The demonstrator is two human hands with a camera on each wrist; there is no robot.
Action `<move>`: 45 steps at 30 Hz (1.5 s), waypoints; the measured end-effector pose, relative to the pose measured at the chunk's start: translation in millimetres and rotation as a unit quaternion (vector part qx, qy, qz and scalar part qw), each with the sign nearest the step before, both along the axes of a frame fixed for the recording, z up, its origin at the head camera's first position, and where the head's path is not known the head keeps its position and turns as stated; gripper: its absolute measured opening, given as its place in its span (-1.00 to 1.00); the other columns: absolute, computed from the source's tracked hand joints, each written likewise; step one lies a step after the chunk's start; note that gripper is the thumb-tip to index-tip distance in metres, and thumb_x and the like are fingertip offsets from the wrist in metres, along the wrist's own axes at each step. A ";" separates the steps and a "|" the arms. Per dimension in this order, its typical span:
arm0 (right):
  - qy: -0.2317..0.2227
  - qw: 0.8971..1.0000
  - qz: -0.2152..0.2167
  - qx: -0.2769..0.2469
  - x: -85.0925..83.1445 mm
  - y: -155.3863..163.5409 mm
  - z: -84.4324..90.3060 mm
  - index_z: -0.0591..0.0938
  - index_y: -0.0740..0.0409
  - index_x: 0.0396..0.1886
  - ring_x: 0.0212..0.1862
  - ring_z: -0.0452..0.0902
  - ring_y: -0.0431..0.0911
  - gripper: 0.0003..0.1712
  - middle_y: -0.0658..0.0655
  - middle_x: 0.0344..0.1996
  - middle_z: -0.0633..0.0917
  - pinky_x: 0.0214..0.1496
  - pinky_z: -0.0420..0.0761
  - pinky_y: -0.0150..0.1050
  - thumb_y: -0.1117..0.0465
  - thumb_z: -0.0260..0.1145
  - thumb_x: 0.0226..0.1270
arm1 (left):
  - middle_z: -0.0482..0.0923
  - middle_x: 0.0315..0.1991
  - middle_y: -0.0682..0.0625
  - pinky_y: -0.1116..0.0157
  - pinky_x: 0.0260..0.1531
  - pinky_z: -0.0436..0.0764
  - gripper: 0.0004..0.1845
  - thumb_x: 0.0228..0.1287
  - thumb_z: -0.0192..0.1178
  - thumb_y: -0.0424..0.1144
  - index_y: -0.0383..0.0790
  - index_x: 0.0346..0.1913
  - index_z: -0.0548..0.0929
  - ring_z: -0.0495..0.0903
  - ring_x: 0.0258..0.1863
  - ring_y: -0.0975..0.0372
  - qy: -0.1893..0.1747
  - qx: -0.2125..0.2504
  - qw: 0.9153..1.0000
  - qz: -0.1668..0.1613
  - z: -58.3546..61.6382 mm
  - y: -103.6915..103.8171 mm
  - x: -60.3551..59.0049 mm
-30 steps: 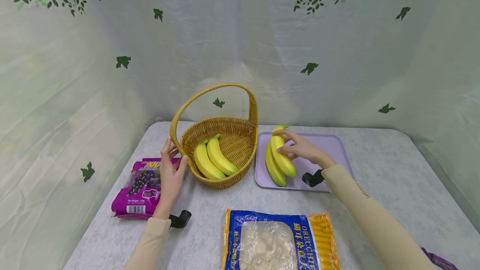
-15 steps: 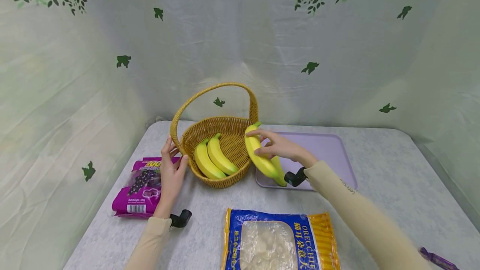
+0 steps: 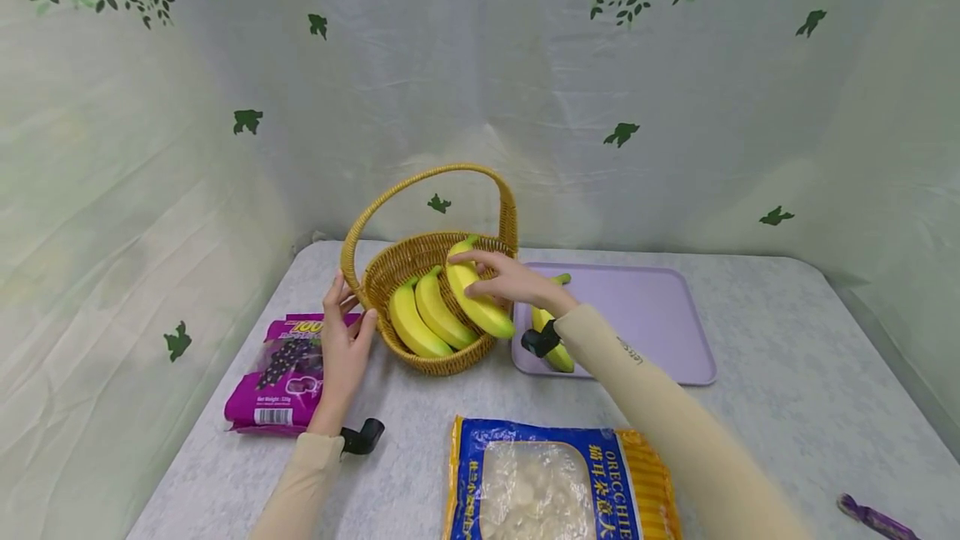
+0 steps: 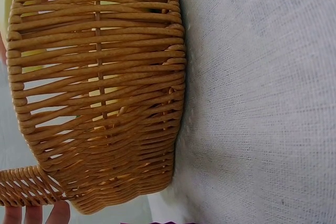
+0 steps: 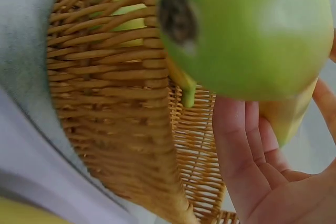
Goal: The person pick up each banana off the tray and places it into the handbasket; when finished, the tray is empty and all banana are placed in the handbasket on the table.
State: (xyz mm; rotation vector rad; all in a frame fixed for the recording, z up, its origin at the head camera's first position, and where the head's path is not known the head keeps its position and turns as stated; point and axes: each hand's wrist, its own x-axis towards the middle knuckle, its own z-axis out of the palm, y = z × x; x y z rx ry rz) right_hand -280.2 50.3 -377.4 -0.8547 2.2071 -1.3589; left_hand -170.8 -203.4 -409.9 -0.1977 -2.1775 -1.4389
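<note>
A woven basket (image 3: 402,259) with a tall handle stands mid-table; its side fills the left wrist view (image 4: 100,93). Two yellow bananas (image 3: 423,319) lie inside it. My right hand (image 3: 504,277) grips a third banana (image 3: 477,300) and holds it over the basket's right rim; that banana's green end (image 5: 247,30) looms in the right wrist view above the wicker (image 5: 121,93). One more banana (image 3: 555,352) lies on the lilac tray (image 3: 645,315), partly hidden by my wrist. My left hand (image 3: 341,340) rests with straight fingers against the basket's left side.
A purple snack bag (image 3: 281,373) lies left of the basket under my left hand. A blue and yellow bag (image 3: 558,477) lies at the table's near edge. A small purple object (image 3: 873,517) sits at the near right. Leaf-print cloth walls surround the table.
My right hand lifted one banana off the tray and carried it left, over the basket's right rim. The left hand stayed on the basket.
</note>
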 end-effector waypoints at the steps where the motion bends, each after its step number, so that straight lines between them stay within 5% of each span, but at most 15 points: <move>1: 0.004 1.000 -0.004 -0.001 -2.0 -3.4 -0.4 0.38 -0.09 0.38 -0.39 0.32 -0.07 -0.39 0.11 0.11 0.41 -0.35 0.48 -0.03 0.20 0.24 0.34 | 0.21 0.27 -0.37 0.44 0.10 0.44 -0.32 0.38 0.03 -0.50 -0.23 0.47 0.01 0.36 0.20 -0.12 0.001 0.000 1.000 0.001 0.1 0.1 0.0; 7: 0.031 0.999 -0.033 0.002 -12.3 -21.0 -3.3 0.42 -0.04 0.35 -0.40 0.33 -0.10 -0.41 0.14 0.07 0.48 -0.43 0.47 -0.23 0.20 0.23 0.31 | 0.22 0.25 -0.39 0.39 0.11 0.45 -0.31 0.37 0.03 -0.52 -0.24 0.47 0.01 0.36 0.20 -0.14 0.008 -0.004 1.000 0.002 -0.1 0.7 -0.6; 13: 0.042 0.997 -0.065 0.027 -14.3 -33.2 -6.9 0.45 -0.03 0.33 -0.13 0.40 -0.05 -0.42 0.19 0.03 0.51 -0.29 0.44 -0.27 0.22 0.24 0.29 | 0.21 0.26 -0.37 0.16 0.13 0.45 -0.31 0.37 0.03 -0.51 -0.21 0.47 0.00 0.36 0.21 -0.11 0.003 -0.006 1.000 0.005 -0.3 1.3 -0.6; 19: 0.055 0.994 -0.088 0.038 -13.3 -40.2 -17.9 0.46 0.04 0.32 0.13 0.38 0.02 -0.44 0.17 0.18 0.50 -0.02 0.46 -0.18 0.29 0.20 0.30 | 0.22 0.25 -0.39 0.33 0.12 0.47 -0.32 0.38 0.03 -0.51 -0.24 0.47 0.00 0.36 0.20 -0.13 0.010 -0.008 1.000 0.003 -0.8 0.8 0.1; 25: 0.068 0.991 -0.100 0.061 -10.0 -45.9 -26.2 0.47 0.10 0.31 0.18 0.38 0.09 -0.45 0.26 0.21 0.48 0.12 0.45 -0.08 0.30 0.17 0.28 | 0.22 0.24 -0.41 -0.03 0.10 0.46 -0.32 0.38 0.02 -0.51 -0.26 0.46 0.00 0.36 0.20 -0.11 0.011 -0.008 1.000 0.001 -0.6 -0.7 0.1; 29: 0.081 0.986 -0.109 0.096 -10.2 -49.6 -32.1 0.48 0.10 0.30 0.22 0.37 0.11 -0.45 0.30 0.21 0.47 0.16 0.43 -0.08 0.30 0.18 0.27 | 0.23 0.23 -0.43 0.25 0.10 0.50 -0.33 0.37 0.02 -0.53 -0.27 0.46 0.01 0.37 0.18 -0.13 0.021 -0.009 1.000 0.003 -0.7 -0.8 0.0; 32: 0.082 0.983 -0.107 0.122 -11.5 -51.0 -35.7 0.48 0.10 0.30 0.14 0.40 0.07 -0.41 0.32 0.22 0.46 -0.02 0.47 -0.21 0.34 0.18 0.22 | 0.23 0.22 -0.43 0.42 0.07 0.47 -0.33 0.37 0.02 -0.53 -0.27 0.46 0.02 0.37 0.18 -0.14 0.023 -0.010 1.000 0.004 -0.8 -0.8 -0.1; 37: 0.077 0.981 -0.086 0.155 -13.0 -51.2 -37.6 0.48 0.16 0.30 -0.16 0.35 0.01 -0.35 0.30 0.22 0.48 -0.42 0.25 -0.36 0.43 0.14 0.12 | 0.23 0.23 -0.42 0.06 0.09 0.49 -0.32 0.37 0.03 -0.52 -0.27 0.46 0.01 0.37 0.18 -0.11 0.015 -0.010 1.000 0.007 -0.7 -0.6 0.1; 41: 0.063 0.981 -0.077 0.165 -12.1 -51.0 -37.1 0.48 0.19 0.29 -0.18 0.35 -0.01 -0.35 0.25 0.24 0.48 -0.48 0.22 -0.38 0.47 0.11 0.11 | 0.23 0.23 -0.41 -0.02 0.09 0.47 -0.32 0.37 0.03 -0.52 -0.26 0.46 0.01 0.37 0.19 -0.10 0.011 -0.009 1.000 0.008 -0.9 -0.5 0.4; 45: 0.060 0.981 -0.074 0.171 -11.5 -51.4 -37.0 0.48 0.18 0.29 -0.14 0.35 -0.01 -0.35 0.25 0.25 0.46 -0.49 0.24 -0.39 0.49 0.12 0.12 | 0.23 0.24 -0.40 0.12 0.11 0.49 -0.32 0.38 0.03 -0.51 -0.25 0.46 0.01 0.37 0.19 -0.09 0.010 -0.008 1.000 0.007 -1.1 -0.8 1.0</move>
